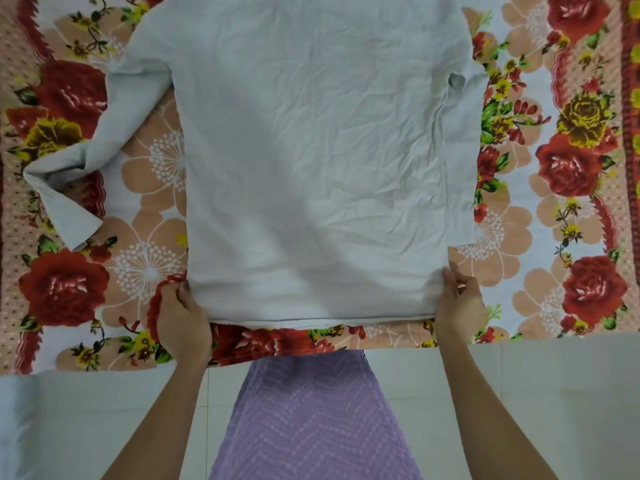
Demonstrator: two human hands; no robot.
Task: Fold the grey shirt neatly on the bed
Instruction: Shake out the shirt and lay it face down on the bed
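Left hand [183, 323] and right hand [459, 306], grip pinching the hem corners, hold the shirt [311, 150] flat at the bed's [571, 168] near edge, one sleeve [86, 150] sprawled; folding appears barely begun.

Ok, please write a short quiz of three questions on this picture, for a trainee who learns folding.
1. True or false: the shirt is already folded in half.
2. What do the left hand and right hand grip? A: collar. B: bottom hem corners. C: cuffs.
3. On which side does a sleeve lie bent, away from the shirt's body?
Key: 1 false; 2 B; 3 the person's left.
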